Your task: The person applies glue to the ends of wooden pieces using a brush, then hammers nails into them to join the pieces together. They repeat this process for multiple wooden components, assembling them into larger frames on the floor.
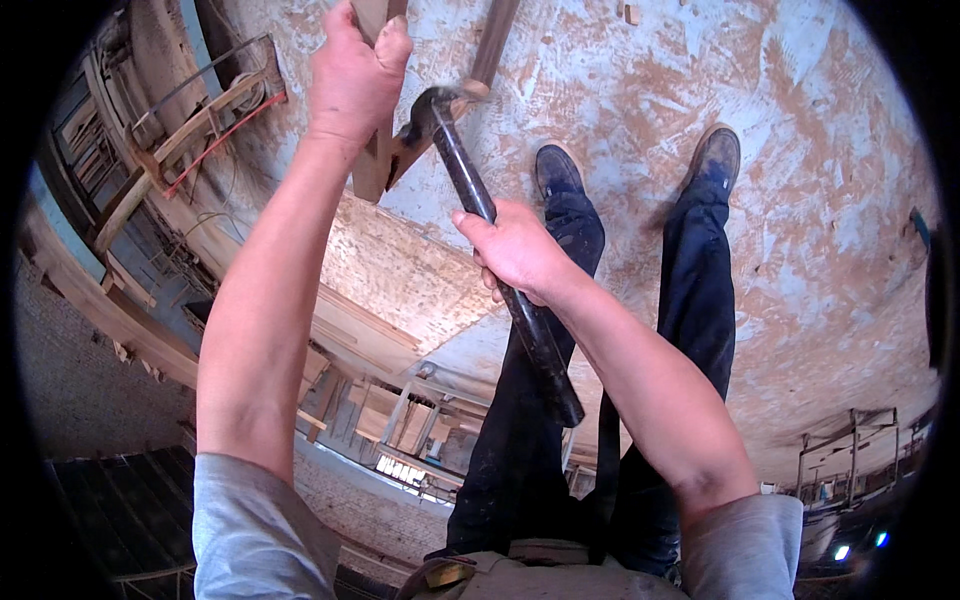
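My right hand [522, 250] is wrapped around the dark handle of a hammer [462, 160], which slants from upper left to lower right in front of my legs. Its dark head is slightly blurred and sits close to a wooden joint; contact cannot be made out. My left hand [358, 85] grips a wooden piece [372, 170] at the top, fingers closed around it with the thumb to the right. Another wooden bar [496, 42] runs down from the top edge towards the hammer head. The pieces' upper ends lie outside the view.
My shoes [560, 168] stand on a scuffed, pale and brown floor [800, 230]. To the left are lengths of timber [130, 215] and a red cord or rod [225, 140]. A small wood scrap [631, 14] lies at the top. A metal frame [853, 440] stands at the right.
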`<state>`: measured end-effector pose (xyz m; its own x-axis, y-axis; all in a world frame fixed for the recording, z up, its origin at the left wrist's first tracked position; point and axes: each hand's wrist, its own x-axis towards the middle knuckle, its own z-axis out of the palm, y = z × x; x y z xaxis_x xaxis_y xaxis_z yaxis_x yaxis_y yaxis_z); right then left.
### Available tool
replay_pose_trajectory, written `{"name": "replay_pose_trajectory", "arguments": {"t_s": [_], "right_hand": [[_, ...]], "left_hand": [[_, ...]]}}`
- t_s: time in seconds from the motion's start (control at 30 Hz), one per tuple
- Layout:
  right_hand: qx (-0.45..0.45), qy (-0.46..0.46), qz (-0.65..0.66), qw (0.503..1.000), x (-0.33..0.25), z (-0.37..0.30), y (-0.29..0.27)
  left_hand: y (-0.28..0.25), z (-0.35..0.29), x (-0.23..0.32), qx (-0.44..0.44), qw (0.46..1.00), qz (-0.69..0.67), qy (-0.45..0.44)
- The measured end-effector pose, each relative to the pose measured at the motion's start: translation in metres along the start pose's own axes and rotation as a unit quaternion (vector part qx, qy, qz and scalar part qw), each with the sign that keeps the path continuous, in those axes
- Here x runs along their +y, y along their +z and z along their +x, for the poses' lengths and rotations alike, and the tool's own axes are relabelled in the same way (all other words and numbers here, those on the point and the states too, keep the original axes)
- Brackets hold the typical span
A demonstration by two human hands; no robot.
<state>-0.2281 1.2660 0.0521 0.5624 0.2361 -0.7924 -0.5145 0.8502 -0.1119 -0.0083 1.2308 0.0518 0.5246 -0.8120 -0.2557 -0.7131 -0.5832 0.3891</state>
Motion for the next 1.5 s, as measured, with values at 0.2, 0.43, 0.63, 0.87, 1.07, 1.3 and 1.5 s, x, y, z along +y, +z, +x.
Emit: {"name": "replay_pose_trajectory", "arguments": {"t_s": [0.2,0.43,0.63,0.87,1.07,1.3,1.5], "right_hand": [[0.041,-0.102,-0.287,0.952,-0.016,-0.04,-0.016],[-0.038,-0.163,-0.528,0.833,-0.015,-0.099,-0.016],[-0.017,-0.228,-0.545,0.807,-0.013,-0.066,0.014],[-0.005,-0.206,-0.569,0.796,-0.022,-0.063,0.027],[0.009,-0.189,-0.583,0.79,-0.032,-0.05,0.024],[0.013,-0.171,-0.587,0.791,-0.042,-0.041,0.023],[-0.071,-0.178,-0.609,0.77,-0.051,-0.055,0.028]], "left_hand": [[0.015,-0.001,-0.017,0.02,0.995,-0.099,0.013],[-0.006,0.01,-0.004,-0.166,0.954,-0.188,-0.165],[-0.004,0.008,0.001,-0.166,0.953,-0.187,-0.173],[-0.001,0.008,0.0,-0.165,0.95,-0.194,-0.183],[0.001,0.011,-0.011,-0.166,0.953,-0.198,-0.159],[-0.001,0.013,-0.006,-0.169,0.95,-0.191,-0.182],[0.007,0.009,-0.017,-0.169,0.944,-0.208,-0.19]]}}
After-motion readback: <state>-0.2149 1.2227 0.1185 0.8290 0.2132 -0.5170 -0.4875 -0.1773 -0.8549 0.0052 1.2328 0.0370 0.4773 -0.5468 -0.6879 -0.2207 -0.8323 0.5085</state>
